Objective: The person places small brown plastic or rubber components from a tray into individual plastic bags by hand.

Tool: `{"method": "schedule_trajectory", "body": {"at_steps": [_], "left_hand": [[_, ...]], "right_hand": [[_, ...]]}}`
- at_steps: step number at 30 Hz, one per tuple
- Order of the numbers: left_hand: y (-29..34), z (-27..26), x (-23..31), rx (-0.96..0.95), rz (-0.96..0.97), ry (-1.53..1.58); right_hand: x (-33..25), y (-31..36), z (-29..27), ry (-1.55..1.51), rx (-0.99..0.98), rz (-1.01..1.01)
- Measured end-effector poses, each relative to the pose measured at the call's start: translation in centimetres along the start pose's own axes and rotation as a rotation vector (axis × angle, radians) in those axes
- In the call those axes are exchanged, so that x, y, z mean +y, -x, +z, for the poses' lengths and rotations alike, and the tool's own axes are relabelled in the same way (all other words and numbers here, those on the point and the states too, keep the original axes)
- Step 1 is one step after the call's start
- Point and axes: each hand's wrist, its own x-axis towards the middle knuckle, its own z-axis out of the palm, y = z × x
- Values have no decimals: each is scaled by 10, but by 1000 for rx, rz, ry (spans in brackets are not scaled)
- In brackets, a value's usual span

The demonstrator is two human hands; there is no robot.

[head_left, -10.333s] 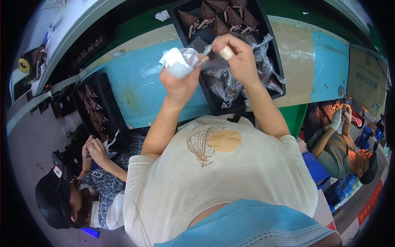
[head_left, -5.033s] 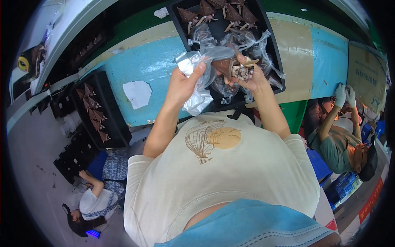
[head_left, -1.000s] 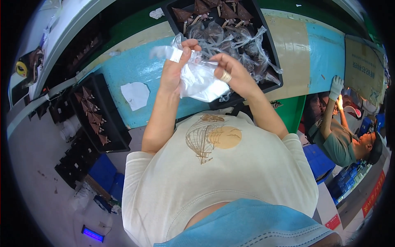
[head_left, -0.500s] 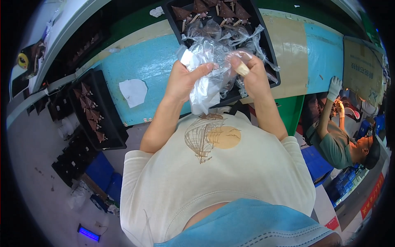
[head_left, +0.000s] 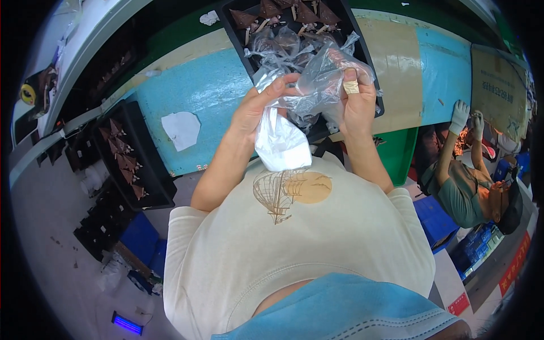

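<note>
A clear plastic bag [head_left: 320, 79] is stretched between my two hands over the black tray [head_left: 371, 85]. My left hand [head_left: 249, 113] grips a bunched white plastic bag [head_left: 281, 141], which hangs down in front of my shirt. The left fingertips also touch the clear bag. Pinched between thumb and fingers of my right hand [head_left: 358, 105] is the clear bag's other side; a beige strip wraps that thumb. Behind, the tray holds several knotted clear bags [head_left: 272, 45] and a row of brown, cone-topped pieces [head_left: 309, 17] with pale sticks. What the bags contain is unclear.
A second black tray [head_left: 164, 181] with similar brown pieces stands left. White paper [head_left: 181, 130] lies on the blue bench top [head_left: 221, 85]. A green bin [head_left: 396, 158] is at right, near a gloved co-worker [head_left: 462, 187] and a cardboard box [head_left: 498, 90].
My right hand has moved slightly right and up, drawing the clear bag wider. The white plastic bag hangs lower from my left hand. The co-worker's hands have shifted.
</note>
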Motion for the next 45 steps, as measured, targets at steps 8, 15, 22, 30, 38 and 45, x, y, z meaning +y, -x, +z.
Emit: {"method": "schedule_trajectory", "body": {"at_steps": [8,15,22,30,38,45], "left_hand": [[1,-4,-18,-176,-95,508],[-4,4,-4,91,43,223],[0,16,-4,234,289,-45],[-2,23,-5,200,208,-112],[-2,12,-5,190,123,-43],[1,4,-5,133,93,62]], "right_hand": [[13,-2,19,-116,55,-114],[22,5,18,-132,-38,-121],[12,-9,-12,399,224,69],[-18,11,22,798,-455,-69],[-3,9,23,535,-458,185],[-2,2,20,296,-498,314]]}}
